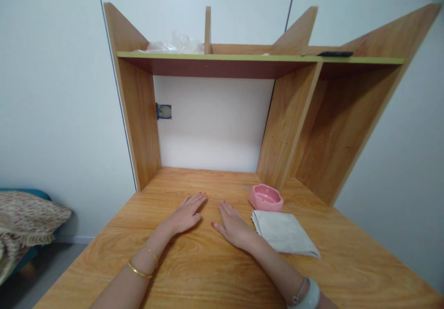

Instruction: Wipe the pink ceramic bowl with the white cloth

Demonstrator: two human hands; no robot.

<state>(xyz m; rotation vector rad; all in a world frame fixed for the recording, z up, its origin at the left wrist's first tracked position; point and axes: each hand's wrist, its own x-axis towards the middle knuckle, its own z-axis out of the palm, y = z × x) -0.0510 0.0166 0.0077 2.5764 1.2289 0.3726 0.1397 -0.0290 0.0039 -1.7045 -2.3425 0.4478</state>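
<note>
"Pale bangle and right forearm are closest. How are the hands?"

"Left hand and right hand lie palm down on the worktop, fingers straight, thumbs spread, gripping nothing."

"Where's the folded cloth?"

"On the worktop, just right of the right hand, the nearer one, and alongside its wrist; I can't tell if they touch. It slants from far left to near right, though its longer side is hard to judge."

"Containers?"

"Pink ashtray, right behind the cloth; only its own pink inside shows."
</note>
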